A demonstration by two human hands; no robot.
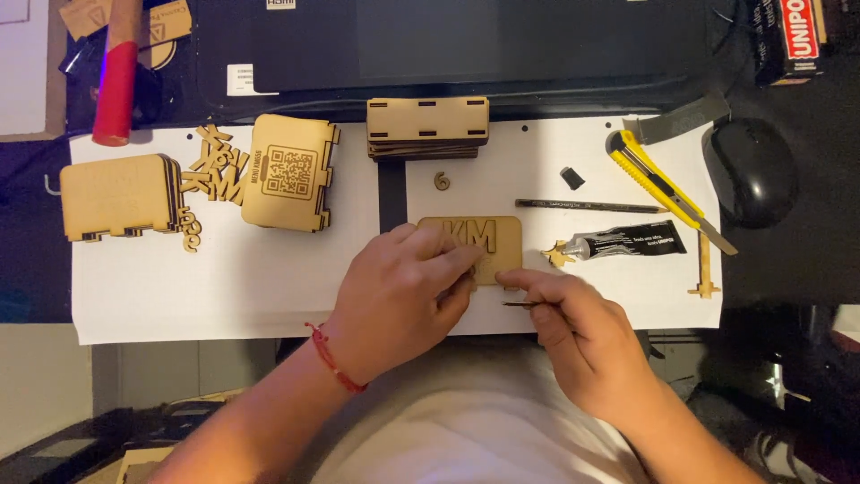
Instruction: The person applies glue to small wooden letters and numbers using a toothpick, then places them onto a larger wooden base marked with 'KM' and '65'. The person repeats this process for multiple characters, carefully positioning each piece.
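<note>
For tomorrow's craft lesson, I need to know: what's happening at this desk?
A person presses the left hand on a small wooden plaque with raised letters, lying on white paper. The right hand holds a thin stick by its lower edge. A glue tube and a yellow utility knife lie to the right.

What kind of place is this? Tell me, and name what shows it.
Probably a home desk used for craft work. Laser-cut wooden panels are stacked on white paper, a glue tube and a yellow utility knife lie nearby, and a computer mouse sits at the right.
</note>
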